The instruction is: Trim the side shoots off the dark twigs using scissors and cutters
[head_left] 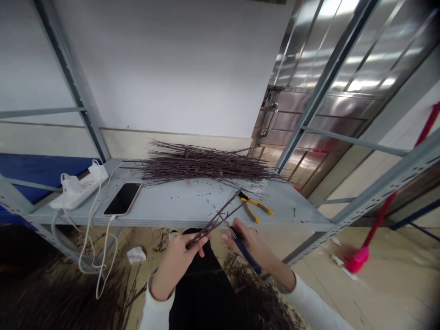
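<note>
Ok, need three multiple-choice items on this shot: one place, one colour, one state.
1. Where is the phone?
A) On the floor
B) On the shelf, beside the power strip
C) In a hand

2. What colour are the pliers' handles?
A) Red
B) Blue
C) Yellow and black

3. What is the right hand doing?
A) Lying open and empty
B) Closed on blue-handled scissors
C) Resting on the shelf

Answers:
1. B, it lies on the shelf, left of the twig pile.
2. C, yellow grips with black show.
3. B, its fingers wrap the blue handle.
</note>
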Available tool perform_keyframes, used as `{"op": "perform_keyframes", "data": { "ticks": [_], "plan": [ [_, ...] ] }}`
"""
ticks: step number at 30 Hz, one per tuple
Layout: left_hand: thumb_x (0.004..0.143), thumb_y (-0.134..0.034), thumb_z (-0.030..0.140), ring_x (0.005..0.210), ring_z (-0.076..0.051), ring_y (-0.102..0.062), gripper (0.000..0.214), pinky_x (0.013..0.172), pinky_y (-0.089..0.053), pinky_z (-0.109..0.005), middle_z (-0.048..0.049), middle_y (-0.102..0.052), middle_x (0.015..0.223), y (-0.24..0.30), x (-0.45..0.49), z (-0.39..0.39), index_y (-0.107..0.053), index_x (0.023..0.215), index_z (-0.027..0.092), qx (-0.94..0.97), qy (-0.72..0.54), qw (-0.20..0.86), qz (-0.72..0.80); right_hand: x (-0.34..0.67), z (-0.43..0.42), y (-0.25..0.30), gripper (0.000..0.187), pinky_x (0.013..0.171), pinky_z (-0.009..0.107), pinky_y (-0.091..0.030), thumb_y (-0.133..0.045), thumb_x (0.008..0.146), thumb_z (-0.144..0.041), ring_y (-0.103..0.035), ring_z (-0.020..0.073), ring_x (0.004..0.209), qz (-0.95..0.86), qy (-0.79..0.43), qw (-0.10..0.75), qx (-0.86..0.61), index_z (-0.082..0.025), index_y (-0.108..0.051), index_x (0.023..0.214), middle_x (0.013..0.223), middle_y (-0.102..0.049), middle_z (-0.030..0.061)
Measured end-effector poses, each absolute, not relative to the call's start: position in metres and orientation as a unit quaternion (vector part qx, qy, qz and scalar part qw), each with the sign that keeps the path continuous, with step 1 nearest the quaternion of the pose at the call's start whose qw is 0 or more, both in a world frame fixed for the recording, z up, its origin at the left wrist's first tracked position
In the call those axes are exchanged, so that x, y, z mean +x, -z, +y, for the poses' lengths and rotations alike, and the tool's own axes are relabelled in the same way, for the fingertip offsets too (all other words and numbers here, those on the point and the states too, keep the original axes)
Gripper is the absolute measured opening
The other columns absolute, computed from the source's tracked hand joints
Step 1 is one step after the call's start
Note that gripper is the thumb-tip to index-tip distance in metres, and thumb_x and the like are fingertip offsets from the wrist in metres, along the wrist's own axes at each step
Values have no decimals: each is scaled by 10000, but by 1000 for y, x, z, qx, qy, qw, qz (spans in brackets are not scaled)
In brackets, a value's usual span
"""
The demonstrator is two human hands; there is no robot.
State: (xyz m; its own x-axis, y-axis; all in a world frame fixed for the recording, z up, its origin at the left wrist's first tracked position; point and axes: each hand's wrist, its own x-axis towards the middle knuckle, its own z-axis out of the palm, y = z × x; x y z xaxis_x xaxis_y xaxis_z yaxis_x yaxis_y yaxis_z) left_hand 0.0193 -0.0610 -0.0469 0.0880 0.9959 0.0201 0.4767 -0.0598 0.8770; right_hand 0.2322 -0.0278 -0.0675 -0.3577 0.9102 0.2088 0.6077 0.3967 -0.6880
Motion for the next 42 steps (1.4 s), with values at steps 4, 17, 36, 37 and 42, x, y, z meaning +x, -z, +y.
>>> {"op": "perform_keyframes", "data": {
  "ticks": [4, 17, 36, 37, 42],
  "plan": [
    [812, -533, 408, 727, -230, -695, 379, 637, -447, -258, -29, -780, 819, 46, 18, -61, -643, 495, 231, 633, -363, 370, 575, 234, -23, 68, 338, 486, 232, -226, -530, 822, -473, -301, 107, 474, -783, -214, 288, -508, -243, -304, 719, 537, -322, -94],
    [815, -551, 397, 983, -264, -668, 358, 914, -445, -333, -49, -770, 944, 52, 12, -58, -611, 499, 239, 602, -427, 397, 546, 244, -18, 71, 323, 495, 235, -230, -576, 767, -418, -308, 115, 492, -790, -187, 261, -522, -244, -312, 699, 539, -346, -82],
    [810, -561, 392, 822, -235, -678, 289, 872, -456, -317, -31, -692, 586, 50, 17, -58, -655, 603, 213, 595, -460, 401, 523, 247, -21, 90, 371, 478, 212, -239, -631, 750, -408, -283, 87, 530, -760, -301, 316, -482, -225, -317, 675, 569, -290, -94],
    [817, -552, 395, 767, -223, -670, 285, 829, -463, -308, -23, -678, 575, 51, 16, -58, -666, 633, 209, 591, -467, 391, 528, 248, -22, 91, 360, 484, 213, -247, -623, 761, -405, -291, 89, 536, -758, -305, 312, -484, -225, -321, 684, 576, -300, -92],
    [844, -512, 442, 538, -166, -531, 308, 583, -400, -271, 20, -560, 508, 54, 7, -58, -673, 782, 187, 573, -482, 344, 567, 255, -26, 98, 315, 486, 224, -269, -608, 775, -404, -358, 99, 512, -766, -313, 251, -502, -229, -351, 727, 565, -363, -93]
  ]
}}
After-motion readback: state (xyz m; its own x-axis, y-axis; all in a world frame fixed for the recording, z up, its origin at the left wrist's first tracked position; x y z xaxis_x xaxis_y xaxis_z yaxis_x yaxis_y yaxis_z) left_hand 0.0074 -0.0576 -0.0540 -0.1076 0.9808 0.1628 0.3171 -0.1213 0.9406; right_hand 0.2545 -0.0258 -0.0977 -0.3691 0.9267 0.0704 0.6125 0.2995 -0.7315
